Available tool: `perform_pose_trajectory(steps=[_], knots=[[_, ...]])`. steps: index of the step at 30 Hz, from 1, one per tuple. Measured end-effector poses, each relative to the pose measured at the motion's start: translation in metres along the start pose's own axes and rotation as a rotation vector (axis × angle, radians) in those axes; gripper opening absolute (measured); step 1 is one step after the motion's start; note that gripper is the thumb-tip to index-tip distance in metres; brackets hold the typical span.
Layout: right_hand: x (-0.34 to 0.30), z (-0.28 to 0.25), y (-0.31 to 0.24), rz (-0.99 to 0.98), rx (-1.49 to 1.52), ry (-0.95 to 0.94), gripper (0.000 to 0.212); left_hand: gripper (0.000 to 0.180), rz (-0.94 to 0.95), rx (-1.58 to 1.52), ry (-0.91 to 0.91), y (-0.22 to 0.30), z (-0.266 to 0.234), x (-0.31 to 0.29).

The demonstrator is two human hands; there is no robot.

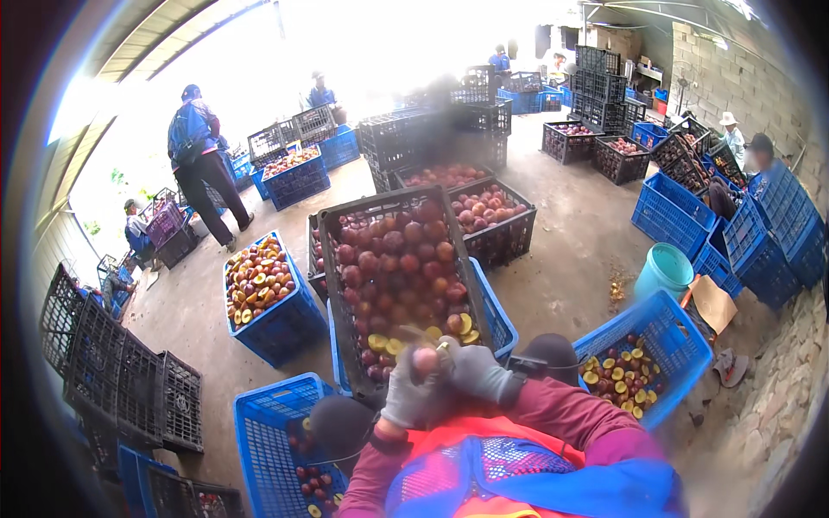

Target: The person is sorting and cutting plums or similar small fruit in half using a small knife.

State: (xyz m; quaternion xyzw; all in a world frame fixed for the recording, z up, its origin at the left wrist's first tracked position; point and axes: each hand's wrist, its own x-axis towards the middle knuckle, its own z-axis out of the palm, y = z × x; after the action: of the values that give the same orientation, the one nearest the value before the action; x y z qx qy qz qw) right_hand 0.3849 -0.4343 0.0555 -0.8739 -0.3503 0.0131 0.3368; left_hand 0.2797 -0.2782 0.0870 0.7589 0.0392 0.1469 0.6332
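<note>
Your left hand [409, 390] grips a plum [425, 361]; you cannot tell your right hand's [482, 374] grip. Expect light, slippery, bruisable fruit; hold its sides.

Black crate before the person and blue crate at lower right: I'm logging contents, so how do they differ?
The black crate looks fuller than the blue crate. The black crate's visible fruit is mostly whole; the blue crate's includes many cut halves. Both hold fruit.

Daylight from the open far side overexposed the background; a smear blurred the black plastic crates [395, 142] at upper centre; fisheye distortion bowed the roof [145, 41] near the dark rim.
</note>
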Motion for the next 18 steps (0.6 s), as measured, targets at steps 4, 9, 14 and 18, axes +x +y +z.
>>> perform_pose_trajectory(steps=[4, 9, 14, 18], knots=[[-0.002, -0.002, 0.020, -0.119, -0.077, 0.038, 0.026, 0.055, 0.141, 0.275, 0.098, -0.030, 0.007, -0.001], [-0.022, 0.028, 0.090, -0.067, -0.362, -0.116, 0.026, 0.045, 0.266, 0.508, 0.244, -0.072, 0.017, -0.003], [-0.021, 0.005, 0.079, -0.122, -0.071, 0.014, 0.024, 0.052, 0.036, -0.154, 0.231, -0.050, -0.057, 0.010], [-0.012, 0.003, 0.018, -0.183, 0.344, 0.202, 0.021, 0.064, -0.140, -0.783, 0.183, -0.045, -0.035, 0.011]])
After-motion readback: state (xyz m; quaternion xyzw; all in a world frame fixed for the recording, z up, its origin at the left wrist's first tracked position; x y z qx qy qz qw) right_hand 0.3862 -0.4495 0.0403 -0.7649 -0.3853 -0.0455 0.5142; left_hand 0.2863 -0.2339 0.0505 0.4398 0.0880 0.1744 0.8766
